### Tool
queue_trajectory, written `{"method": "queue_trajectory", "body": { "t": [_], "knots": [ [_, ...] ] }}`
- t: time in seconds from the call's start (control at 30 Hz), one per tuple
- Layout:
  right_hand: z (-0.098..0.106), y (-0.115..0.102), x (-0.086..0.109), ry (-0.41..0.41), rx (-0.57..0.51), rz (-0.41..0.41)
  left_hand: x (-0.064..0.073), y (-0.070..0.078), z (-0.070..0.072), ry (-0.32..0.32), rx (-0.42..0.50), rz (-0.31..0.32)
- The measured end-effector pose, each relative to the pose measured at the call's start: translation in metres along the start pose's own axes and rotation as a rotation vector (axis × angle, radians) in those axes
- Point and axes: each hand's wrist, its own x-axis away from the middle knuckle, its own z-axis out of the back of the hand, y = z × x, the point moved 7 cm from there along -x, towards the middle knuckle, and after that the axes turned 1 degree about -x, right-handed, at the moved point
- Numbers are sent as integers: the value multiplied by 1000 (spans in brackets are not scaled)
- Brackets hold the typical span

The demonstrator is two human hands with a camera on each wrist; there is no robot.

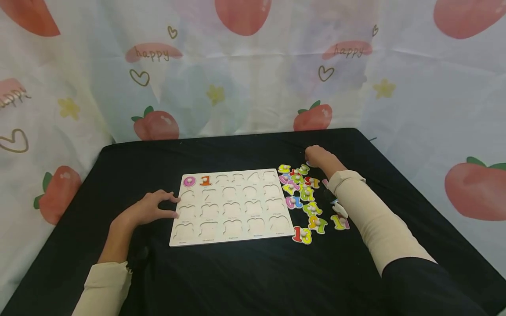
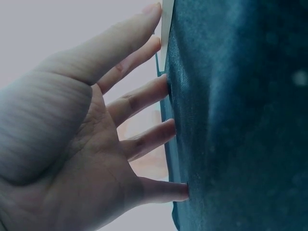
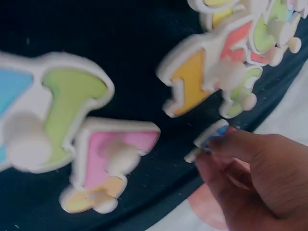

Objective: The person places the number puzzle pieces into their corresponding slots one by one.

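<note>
A white wooden number board (image 1: pixel 241 216) lies flat on the black cloth, with rows of cut-out slots. A pink 0 piece (image 1: pixel 189 181) and an orange 1 piece (image 1: pixel 206 180) sit in its top row. My left hand (image 1: pixel 152 208) rests at the board's left edge, thumb and index tips against it, the fingers spread and fairly straight in the left wrist view. Beyond the loose pieces, my right hand (image 1: pixel 322 160) pinches a small number puzzle piece (image 3: pixel 211 137) with blue on it between thumb and fingertips. Its digit is mostly hidden by the fingers.
Several colourful knobbed number pieces (image 1: pixel 306 193) lie in a cluster along the board's right side, some overlapping. In the right wrist view a pink-and-orange piece (image 3: pixel 101 161) lies close by. A patterned curtain (image 1: pixel 253 79) hangs behind the table's far edge.
</note>
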Motion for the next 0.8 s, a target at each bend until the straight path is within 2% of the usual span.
{"method": "queue_trajectory", "body": {
  "t": [0.17,0.5,0.8],
  "knots": [
    [5,-1,6,-12,-24,9,0,1,0,1,-12,5],
    [12,6,11,66,-83,41,2,2,0,5,-9,-3],
    [22,-15,13,106,-146,88,1,2,-1,3,-6,-3]
  ]
}}
